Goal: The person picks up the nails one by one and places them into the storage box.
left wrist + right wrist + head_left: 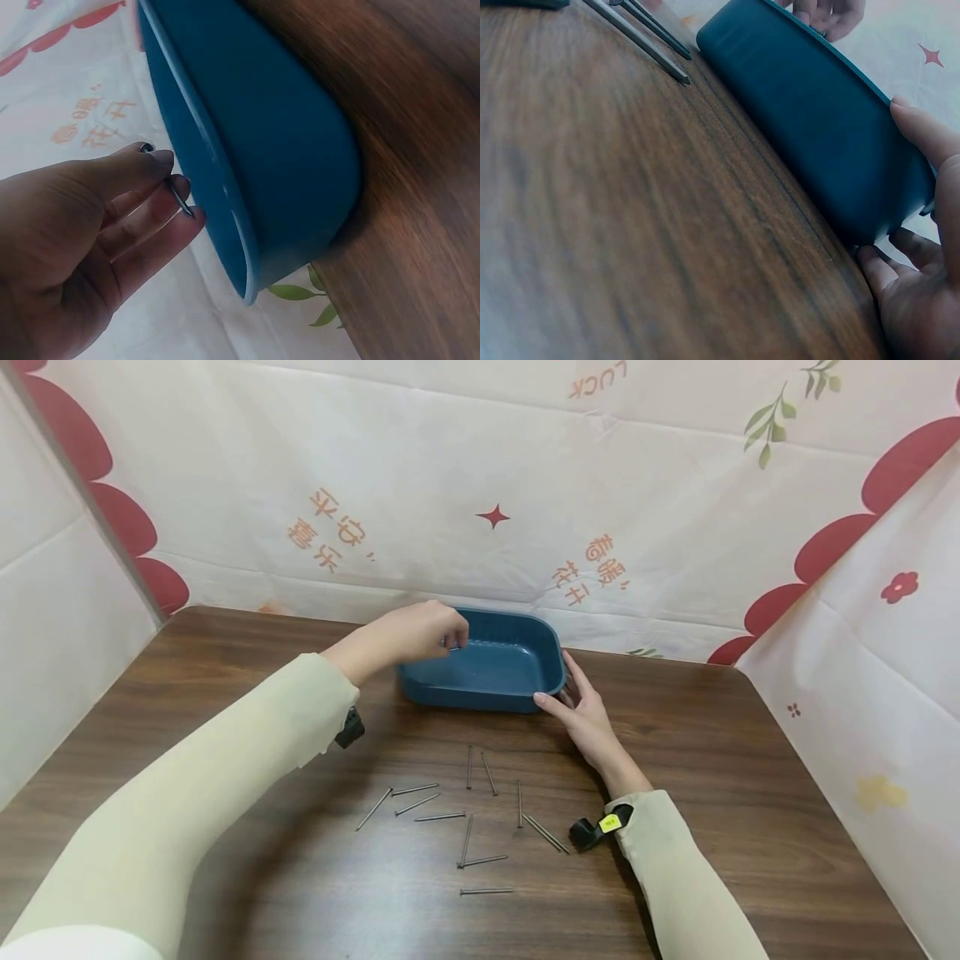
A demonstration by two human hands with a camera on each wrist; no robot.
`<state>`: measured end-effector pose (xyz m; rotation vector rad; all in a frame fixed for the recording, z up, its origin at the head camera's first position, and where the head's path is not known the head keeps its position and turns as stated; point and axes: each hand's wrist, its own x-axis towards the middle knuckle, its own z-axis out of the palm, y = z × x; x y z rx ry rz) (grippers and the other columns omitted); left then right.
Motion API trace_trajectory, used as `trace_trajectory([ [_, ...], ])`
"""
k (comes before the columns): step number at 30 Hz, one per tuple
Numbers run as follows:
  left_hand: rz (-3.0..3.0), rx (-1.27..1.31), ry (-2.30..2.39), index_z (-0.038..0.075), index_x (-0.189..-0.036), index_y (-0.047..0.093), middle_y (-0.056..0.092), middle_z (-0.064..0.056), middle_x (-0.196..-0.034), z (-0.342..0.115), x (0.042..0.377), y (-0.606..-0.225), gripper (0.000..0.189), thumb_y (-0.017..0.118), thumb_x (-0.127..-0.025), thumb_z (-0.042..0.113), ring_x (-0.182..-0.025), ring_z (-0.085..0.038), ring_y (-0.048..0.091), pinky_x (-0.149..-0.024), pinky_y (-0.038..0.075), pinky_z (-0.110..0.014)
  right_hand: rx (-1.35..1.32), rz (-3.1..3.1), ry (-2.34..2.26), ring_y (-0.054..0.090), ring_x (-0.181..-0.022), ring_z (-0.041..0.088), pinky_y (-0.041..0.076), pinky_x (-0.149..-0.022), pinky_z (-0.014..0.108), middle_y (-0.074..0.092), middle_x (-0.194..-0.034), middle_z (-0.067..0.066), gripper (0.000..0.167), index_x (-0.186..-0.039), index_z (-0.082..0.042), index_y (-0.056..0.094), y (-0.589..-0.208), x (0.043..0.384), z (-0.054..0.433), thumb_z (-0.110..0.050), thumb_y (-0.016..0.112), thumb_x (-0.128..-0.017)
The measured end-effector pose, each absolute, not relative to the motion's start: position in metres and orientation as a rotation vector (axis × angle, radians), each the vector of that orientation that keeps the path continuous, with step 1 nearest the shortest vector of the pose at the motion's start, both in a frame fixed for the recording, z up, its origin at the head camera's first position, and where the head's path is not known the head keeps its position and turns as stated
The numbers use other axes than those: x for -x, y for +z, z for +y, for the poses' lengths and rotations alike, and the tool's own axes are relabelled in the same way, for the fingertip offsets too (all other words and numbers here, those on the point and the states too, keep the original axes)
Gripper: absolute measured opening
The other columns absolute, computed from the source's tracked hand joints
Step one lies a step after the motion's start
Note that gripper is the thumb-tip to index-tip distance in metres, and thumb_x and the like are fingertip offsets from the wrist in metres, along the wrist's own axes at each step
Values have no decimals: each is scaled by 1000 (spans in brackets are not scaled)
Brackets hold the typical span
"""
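A steel nail is pinched between the thumb and fingertips of my left hand, over the left part of a blue plastic tray. In the left wrist view its head pokes out above the thumb and its tip shows by the fingers. My right hand grips the tray's right end, the thumb at the rim and the fingers low around the corner. The inside of the tray is partly hidden by the left hand; its visible floor is bare. Several nails lie scattered on the table in front of the tray.
The brown wooden table carries tray and nails. Right behind the tray hangs a white printed cloth, which also closes off both sides. Two nails lie side by side near the right wrist's black camera mount.
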<state>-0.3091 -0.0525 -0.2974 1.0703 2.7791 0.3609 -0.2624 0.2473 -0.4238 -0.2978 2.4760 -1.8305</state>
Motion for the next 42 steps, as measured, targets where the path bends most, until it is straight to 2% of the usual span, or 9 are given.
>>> trace_trajectory([
  [5,2777,-1066,256,6,-117,72,71,-11,-110,-49,318,-302,28,55,-96,-1,-101,-24,66,-90,55,-39,292,2468,-1840,20,-157,21,21,-127,45,18,-170,0,87,-164,-28,12,-424,263,246,-23,68,-97],
  [9,2774,-1057,211,5,-119,71,71,-12,-115,-46,327,-306,31,51,-98,-3,-104,-25,67,-93,55,-39,285,2467,-1840,21,-157,21,22,-127,45,18,-170,0,88,-164,-26,11,-423,263,246,-22,68,-97],
  [21,2735,-972,253,4,-123,68,67,-13,-123,-29,349,-319,29,56,-98,0,-112,-26,64,-96,53,-39,294,2483,-1847,22,-157,22,22,-126,46,19,-170,1,87,-163,-28,13,-421,261,248,-22,68,-97],
  [28,2728,-909,306,4,-123,69,67,-13,-128,-24,358,-328,33,50,-97,-1,-115,-28,64,-98,54,-41,308,2470,-1849,21,-157,21,21,-127,45,18,-170,-1,86,-163,-28,14,-423,262,246,-22,68,-97],
  [36,2701,-848,292,6,-127,67,63,-13,-135,-19,363,-337,33,49,-100,-1,-121,-28,61,-101,52,-41,307,2477,-1848,21,-157,20,21,-127,45,18,-170,-1,86,-163,-28,14,-426,264,248,-22,68,-97],
  [42,2714,-779,281,8,-126,67,61,-11,-136,-16,363,-341,33,49,-100,0,-117,-26,60,-99,52,-40,309,2486,-1837,21,-157,20,21,-127,44,19,-170,-2,87,-163,-27,13,-423,263,248,-23,68,-97],
])
